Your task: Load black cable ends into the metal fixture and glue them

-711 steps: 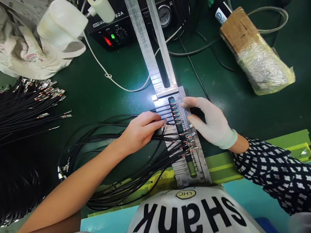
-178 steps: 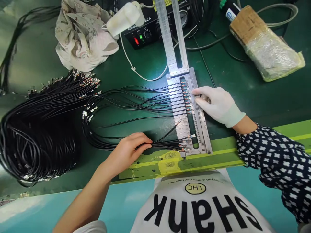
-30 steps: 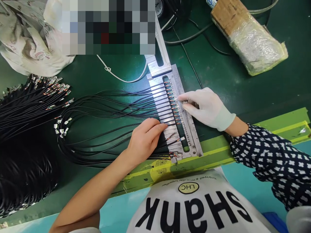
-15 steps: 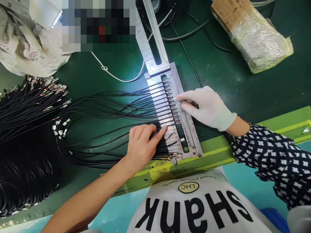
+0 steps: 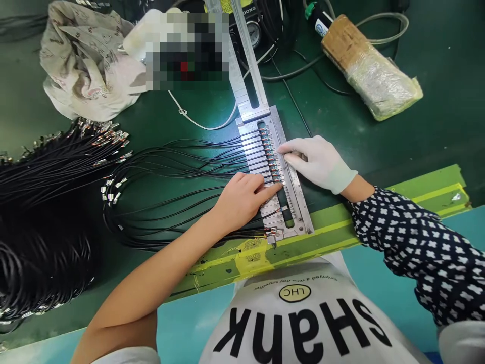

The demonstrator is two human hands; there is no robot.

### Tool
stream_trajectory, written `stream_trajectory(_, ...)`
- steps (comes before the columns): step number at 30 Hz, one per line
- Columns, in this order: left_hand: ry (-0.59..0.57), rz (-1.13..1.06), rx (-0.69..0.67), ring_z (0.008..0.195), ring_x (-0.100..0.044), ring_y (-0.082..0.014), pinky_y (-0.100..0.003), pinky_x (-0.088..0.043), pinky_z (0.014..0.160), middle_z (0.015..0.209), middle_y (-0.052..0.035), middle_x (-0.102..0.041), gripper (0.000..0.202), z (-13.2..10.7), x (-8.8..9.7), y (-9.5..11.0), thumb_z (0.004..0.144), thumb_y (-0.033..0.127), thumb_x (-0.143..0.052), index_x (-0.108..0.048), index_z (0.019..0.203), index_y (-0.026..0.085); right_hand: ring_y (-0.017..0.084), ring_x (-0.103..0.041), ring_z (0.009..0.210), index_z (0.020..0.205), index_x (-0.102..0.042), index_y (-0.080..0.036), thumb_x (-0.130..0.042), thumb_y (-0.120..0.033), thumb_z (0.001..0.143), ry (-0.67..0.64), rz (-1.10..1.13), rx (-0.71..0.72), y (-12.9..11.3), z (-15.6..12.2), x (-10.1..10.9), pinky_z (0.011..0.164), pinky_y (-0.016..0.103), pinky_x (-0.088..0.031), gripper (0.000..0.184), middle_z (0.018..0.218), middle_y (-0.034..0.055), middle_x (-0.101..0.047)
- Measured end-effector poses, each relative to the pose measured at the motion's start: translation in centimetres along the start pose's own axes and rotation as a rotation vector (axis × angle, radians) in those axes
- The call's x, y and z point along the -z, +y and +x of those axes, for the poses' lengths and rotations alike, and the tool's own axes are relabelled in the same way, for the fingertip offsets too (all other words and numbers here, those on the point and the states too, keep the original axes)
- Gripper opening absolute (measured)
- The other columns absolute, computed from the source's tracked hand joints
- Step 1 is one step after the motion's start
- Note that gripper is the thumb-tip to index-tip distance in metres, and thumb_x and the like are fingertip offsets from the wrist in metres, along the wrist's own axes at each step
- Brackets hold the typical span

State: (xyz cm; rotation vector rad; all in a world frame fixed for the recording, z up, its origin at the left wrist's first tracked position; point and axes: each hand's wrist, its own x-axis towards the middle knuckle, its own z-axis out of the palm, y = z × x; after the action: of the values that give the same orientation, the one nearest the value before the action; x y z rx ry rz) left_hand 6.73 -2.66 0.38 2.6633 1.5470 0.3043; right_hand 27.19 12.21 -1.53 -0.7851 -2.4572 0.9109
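A metal slotted fixture (image 5: 267, 220) lies on the bench, with a row of small cable connectors (image 5: 271, 151) set along its slot. Black cables (image 5: 189, 144) run out from its left side. Over the lower cables rests my bare left hand (image 5: 242, 202), fingers bent and thumb stretched out onto a connector in the slot. The thumb stands apart from the fingers; nothing shows gripped between them. My gloved right hand (image 5: 320, 162) has thumb and index finger closed on the fixture's right-hand rail. Its other fingers are folded under. Several loose connector ends lie at the fixture's bottom edge.
A large bundle of black cables (image 5: 49, 202) fills the left side. Crumpled cloth (image 5: 94, 60) lies behind it. A film-wrapped block (image 5: 371, 71) is at back right, near hoses and a gauge (image 5: 253, 34). Green-yellow edging (image 5: 329, 230) borders the bench front.
My left hand has moved right and up along the fixture, its thumb now reaching the slot. My right hand stays at the rail. The camera view has shifted.
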Motion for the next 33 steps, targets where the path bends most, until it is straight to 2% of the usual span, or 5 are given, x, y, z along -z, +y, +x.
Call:
stream_trajectory(8,-0.057,-0.518,0.543,0.094,-0.058,-0.015,-0.03,-0.047,0.085,0.103,-0.0024,-0.063,0.018,-4.8,2.3,3.2,0.1,0.028,-0.059,-0.056,0.115,0.021,0.022,-0.07,0.09,0.117,-0.074,-0.023,-0.055,-0.027,0.098,-0.011,-0.026,-0.018,0.1,-0.1,0.0,0.087,0.037,-0.046,0.027,0.108,0.0005,-0.077)
stream_trajectory(12,-0.055,-0.627,0.672,0.097,-0.059,-0.0134,-0.028,-0.048,0.087,0.106,-0.0013,-0.062,0.023,-6.6,2.0,4.6,0.098,0.028,-0.063,-0.055,0.119,0.023,0.021,-0.07,0.088,0.116,-0.074,-0.023,-0.055,-0.027,0.098,-0.005,-0.027,-0.013,0.0,-0.1,0.0,0.087,0.037,-0.045,0.027,0.107,-0.0001,-0.077)
stream_trajectory(19,0.058,-0.761,0.698,0.086,-0.06,-0.0114,-0.025,-0.049,0.078,0.093,-0.0004,-0.065,0.003,-5.7,2.0,4.4,0.097,0.02,-0.063,-0.065,0.098,0.021,0.021,-0.07,0.086,0.116,-0.075,-0.022,-0.054,-0.027,0.098,-0.013,-0.014,-0.018,0.0,0.0,0.1,0.083,0.036,-0.044,0.028,0.105,0.0011,-0.077)
stream_trajectory(24,0.218,-0.512,0.545,0.092,-0.063,-0.0141,-0.028,-0.052,0.082,0.099,-0.0042,-0.068,0.013,-3.7,1.5,3.6,0.095,0.014,-0.062,-0.067,0.106,0.019,0.021,-0.069,0.085,0.115,-0.074,-0.021,-0.053,-0.027,0.099,-0.006,-0.014,-0.005,-0.1,0.0,0.1,0.085,0.038,-0.044,0.027,0.103,0.0015,-0.077)
stream_trajectory(33,0.16,-0.257,0.288,0.086,-0.057,-0.0154,-0.028,-0.048,0.072,0.097,-0.0076,-0.061,0.026,-2.6,-0.4,2.5,0.096,0.008,-0.054,-0.067,0.118,0.015,0.023,-0.07,0.096,0.116,-0.073,-0.021,-0.053,-0.026,0.1,-0.021,-0.008,-0.001,0.0,0.1,0.1,0.09,0.043,-0.044,0.027,0.112,0.001,-0.077)
